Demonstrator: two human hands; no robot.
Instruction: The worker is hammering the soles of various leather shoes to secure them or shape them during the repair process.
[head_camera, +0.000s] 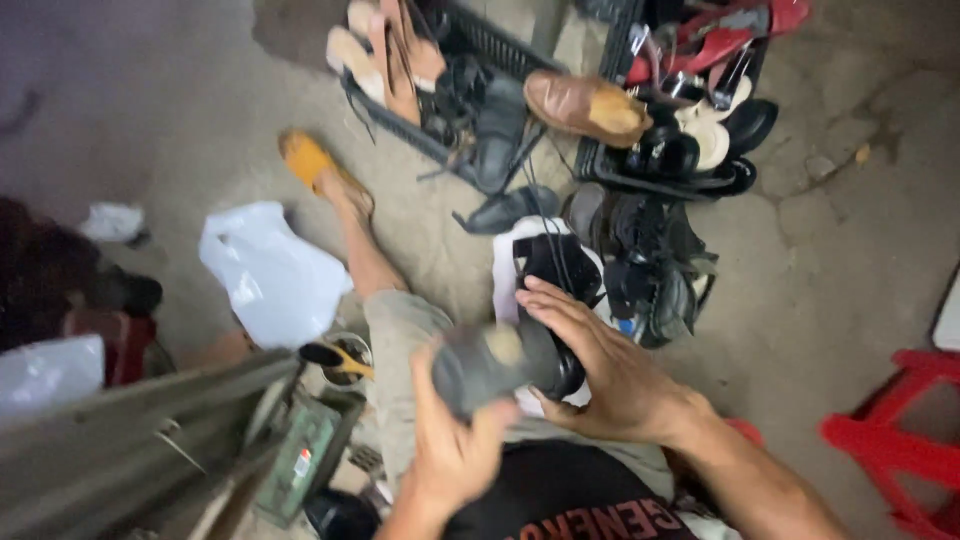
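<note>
Here, both hands grip a seemingly dark shoe (500, 365); crates (480, 45) hold footwear.

Two hands hold one dark shoe (500, 362): the left hand (455, 450) and the right hand (610, 375). Two black crates sit at the far edge of the floor, one (480, 45) with sandals, one (615, 60) with red heels. One brown shoe (585, 105) bridges them. One white plastic bag (272, 275) lies on the floor, one red stool (900, 440) at its right edge. The heaped dark shoes are too tangled to count.
</note>
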